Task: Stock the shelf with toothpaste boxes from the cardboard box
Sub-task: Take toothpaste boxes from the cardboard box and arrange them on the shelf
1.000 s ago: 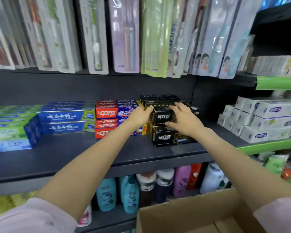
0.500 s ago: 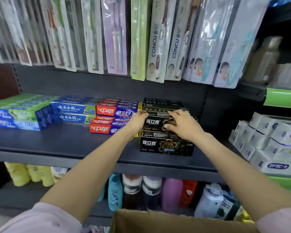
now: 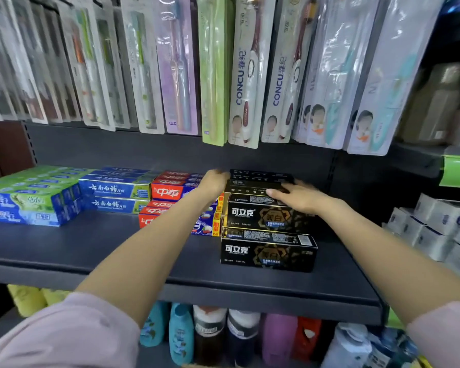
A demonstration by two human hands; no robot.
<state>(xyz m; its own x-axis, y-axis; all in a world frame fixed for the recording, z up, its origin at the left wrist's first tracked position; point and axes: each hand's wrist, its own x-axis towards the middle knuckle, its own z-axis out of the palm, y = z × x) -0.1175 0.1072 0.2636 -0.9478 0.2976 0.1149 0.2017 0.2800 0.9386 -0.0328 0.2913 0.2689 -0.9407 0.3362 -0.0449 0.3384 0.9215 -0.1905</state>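
Several black toothpaste boxes sit stacked at centre frame on the shelf. Left hand presses the stack's left end, right hand lies flat on top, fingers spread, gripping nothing. Cardboard box not visible (remaining stock unknown).

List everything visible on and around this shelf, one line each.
Black toothpaste boxes: several, black and gold, stacked mid-shelf.
Red toothpaste boxes: several, red and blue, left of the black stack.
Blue toothpaste boxes: several, blue, further left.
Green toothpaste boxes: several, green and blue, far left.
White boxes: several, right.
Toothbrush packs: many, hanging above.
Bottles: several, mixed colours, lower shelf.
Shelf: one, dark grey.
Left hand: against the stack's left side.
Right hand: on top.
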